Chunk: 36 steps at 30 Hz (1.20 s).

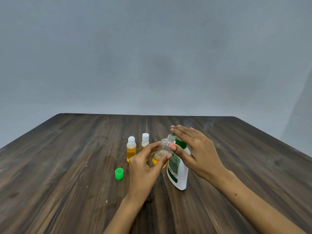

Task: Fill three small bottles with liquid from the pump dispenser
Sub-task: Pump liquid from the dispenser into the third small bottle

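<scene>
Head view: table (67,166), white dispenser (179,174) near centre. Right hand (197,149) flat on its green pump, fingers straight. Left hand (145,164) pinches uncapped bottle (163,149), tilted, mouth at nozzle, some yellow liquid inside. Two capped bottles (131,148) stand just left. Green cap (119,173) lies near left hand.

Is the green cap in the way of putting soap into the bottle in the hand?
No. The green cap lies off on the table, and the open bottle in the left hand already has its mouth at the pump dispenser spout.
</scene>
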Available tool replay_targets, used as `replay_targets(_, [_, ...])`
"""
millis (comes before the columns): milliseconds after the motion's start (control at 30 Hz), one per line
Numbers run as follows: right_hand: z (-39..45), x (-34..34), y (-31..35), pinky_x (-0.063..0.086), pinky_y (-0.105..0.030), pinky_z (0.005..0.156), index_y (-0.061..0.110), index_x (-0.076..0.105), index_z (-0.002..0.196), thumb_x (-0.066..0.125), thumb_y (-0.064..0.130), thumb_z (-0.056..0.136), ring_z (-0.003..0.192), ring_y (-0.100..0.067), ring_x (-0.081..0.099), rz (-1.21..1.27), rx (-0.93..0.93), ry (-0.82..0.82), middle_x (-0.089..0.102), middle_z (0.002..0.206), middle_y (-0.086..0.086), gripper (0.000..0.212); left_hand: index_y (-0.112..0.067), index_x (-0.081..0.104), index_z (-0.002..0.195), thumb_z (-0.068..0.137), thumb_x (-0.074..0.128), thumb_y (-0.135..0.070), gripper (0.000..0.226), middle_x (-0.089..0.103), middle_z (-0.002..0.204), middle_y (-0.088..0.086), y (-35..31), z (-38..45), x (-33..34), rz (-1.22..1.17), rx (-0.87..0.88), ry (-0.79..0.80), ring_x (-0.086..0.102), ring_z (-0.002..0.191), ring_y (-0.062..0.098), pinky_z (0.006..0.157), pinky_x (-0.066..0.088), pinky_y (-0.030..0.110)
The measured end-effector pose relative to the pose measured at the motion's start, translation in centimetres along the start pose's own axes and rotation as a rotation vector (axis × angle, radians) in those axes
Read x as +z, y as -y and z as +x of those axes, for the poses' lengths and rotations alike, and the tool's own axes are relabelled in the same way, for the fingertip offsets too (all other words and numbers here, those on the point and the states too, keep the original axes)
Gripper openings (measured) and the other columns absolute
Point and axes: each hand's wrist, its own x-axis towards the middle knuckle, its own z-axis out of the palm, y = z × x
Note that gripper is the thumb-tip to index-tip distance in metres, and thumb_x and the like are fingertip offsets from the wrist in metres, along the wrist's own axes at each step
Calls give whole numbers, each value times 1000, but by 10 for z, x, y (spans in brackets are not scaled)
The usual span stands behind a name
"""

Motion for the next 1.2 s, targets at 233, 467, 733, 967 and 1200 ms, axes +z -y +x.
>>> replay_targets(233, [1,-5,-2,29,-28,106,16,57,130,21,67,92,128,-7,44,-5,-19,15,52,137,5,73,-19,70,108,73,80,-32,39,73,101,-13,-1,0,0,-11,2,-15,68,97,-1,83,54,17])
replay_targets(467, [1,-2,-1,32,-29,106,17,59,127,19,68,92,126,-7,47,8,-1,14,56,133,6,74,-13,70,110,74,81,-30,42,74,104,-10,3,0,0,-5,0,-18,69,100,2,85,57,26])
replay_targets(733, [-2,2,-3,34,-28,103,16,61,125,21,67,93,124,-8,50,6,-8,-11,58,130,5,72,-14,71,109,72,79,-35,44,73,102,-12,-1,0,-1,-6,8,-18,68,97,-1,83,54,17])
replay_targets(967, [5,-4,-2,31,-28,105,16,60,127,18,68,92,126,-8,47,12,-17,-7,57,132,4,76,-15,71,107,71,81,-31,40,73,101,-13,-1,1,-1,-9,8,-29,69,95,-2,82,54,16])
replay_targets(1200, [1,-2,-2,35,-31,105,16,62,124,20,68,92,123,-8,50,3,-3,3,59,129,5,74,-14,70,110,73,79,-34,43,72,103,-14,-2,0,-1,1,9,-16,68,98,-2,83,54,17])
